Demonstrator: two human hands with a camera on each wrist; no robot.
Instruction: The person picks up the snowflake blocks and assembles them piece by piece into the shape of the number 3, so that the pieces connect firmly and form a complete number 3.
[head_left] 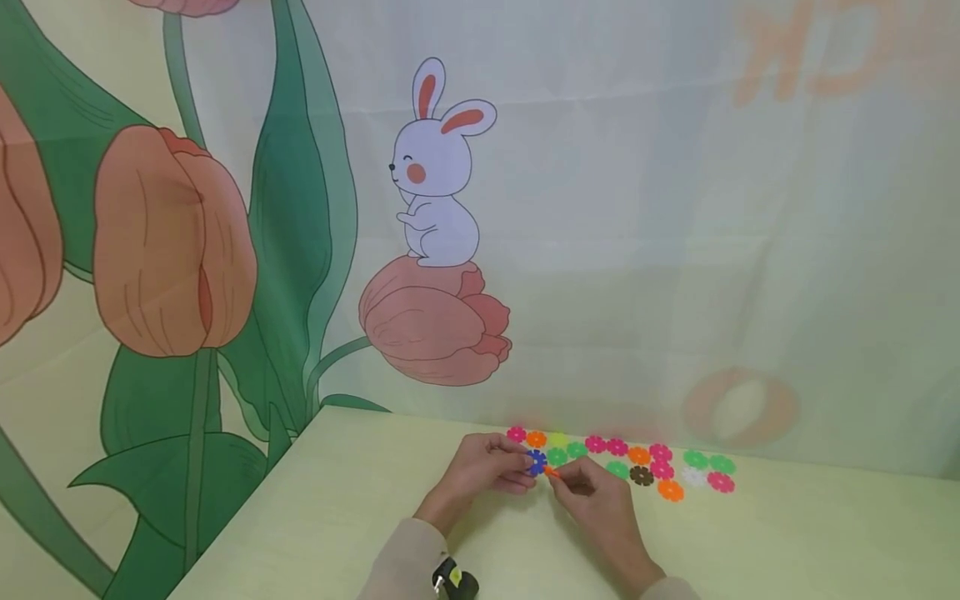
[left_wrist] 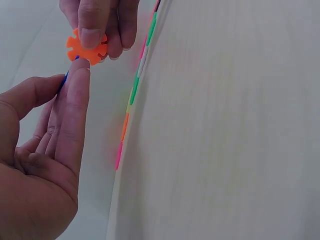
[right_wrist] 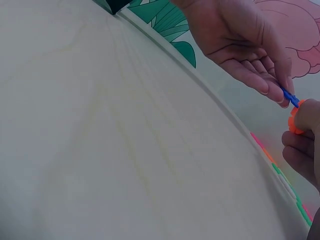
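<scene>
My left hand [head_left: 483, 471] pinches a blue notched disc [head_left: 536, 462] between thumb and fingers, its face toward the head view. My right hand [head_left: 600, 500] pinches an orange notched disc [left_wrist: 86, 49], seen edge-on in the head view. At the left hand's fingertips the two discs meet at an angle, the orange one's rim against the blue one's edge. In the right wrist view the blue disc [right_wrist: 290, 98] shows as a thin edge above the orange disc [right_wrist: 295, 120]. How deep they are joined I cannot tell.
Several loose discs in pink, orange, green, yellow, white and brown [head_left: 642, 476] lie on the pale table [head_left: 330, 500] behind and right of the hands. A printed curtain [head_left: 600, 250] hangs at the table's back edge. A black object [head_left: 456, 579] is near the left sleeve.
</scene>
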